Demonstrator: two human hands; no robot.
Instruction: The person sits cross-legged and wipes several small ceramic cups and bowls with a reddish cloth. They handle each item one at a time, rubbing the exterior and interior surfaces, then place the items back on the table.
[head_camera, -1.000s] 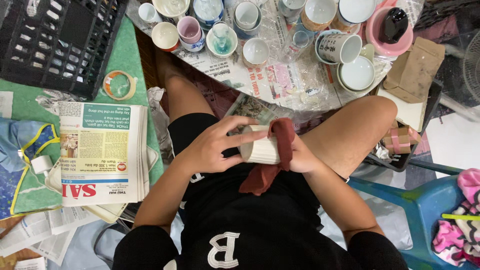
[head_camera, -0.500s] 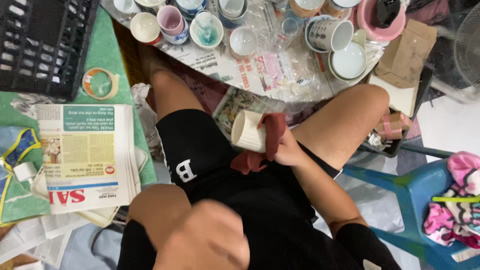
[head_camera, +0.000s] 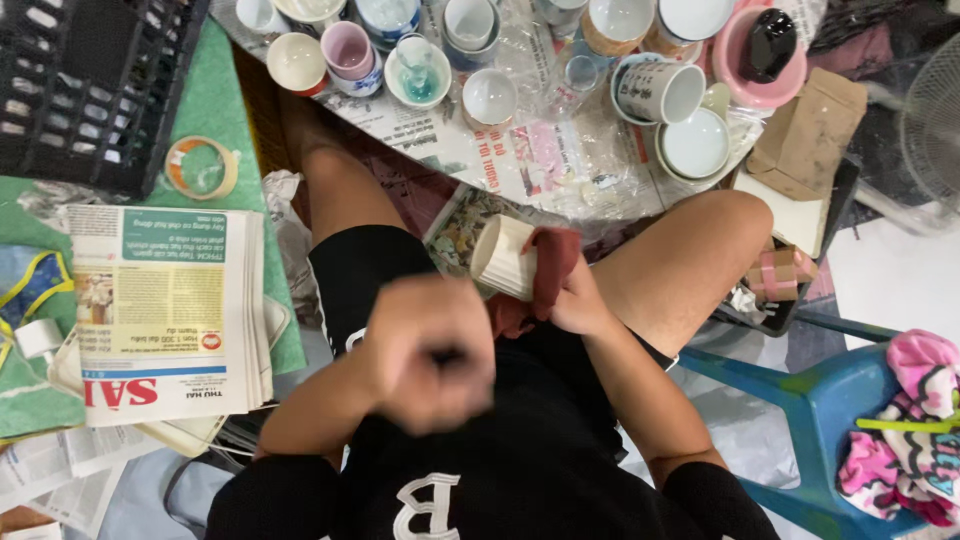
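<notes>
My right hand (head_camera: 575, 300) grips a small white ribbed cup (head_camera: 503, 258) over my lap, with a dark red cloth (head_camera: 545, 265) wrapped between the palm and the cup. The cup lies on its side, mouth pointing left. My left hand (head_camera: 430, 350) is lifted close to the camera, blurred, its fingers curled into a loose fist with nothing visible in it. It hangs left of and below the cup, apart from it.
Several ceramic cups and bowls (head_camera: 480, 95) stand on newspaper and plastic sheet ahead. A stack of newspapers (head_camera: 165, 310) and a tape roll (head_camera: 200, 167) lie left, below a black crate (head_camera: 90, 80). A blue plastic chair (head_camera: 830, 400) with a pink cloth is at right.
My left hand has let go of the cup and risen toward the camera, closing into a fist. The right hand keeps the cup and cloth, tilted a little more upright.
</notes>
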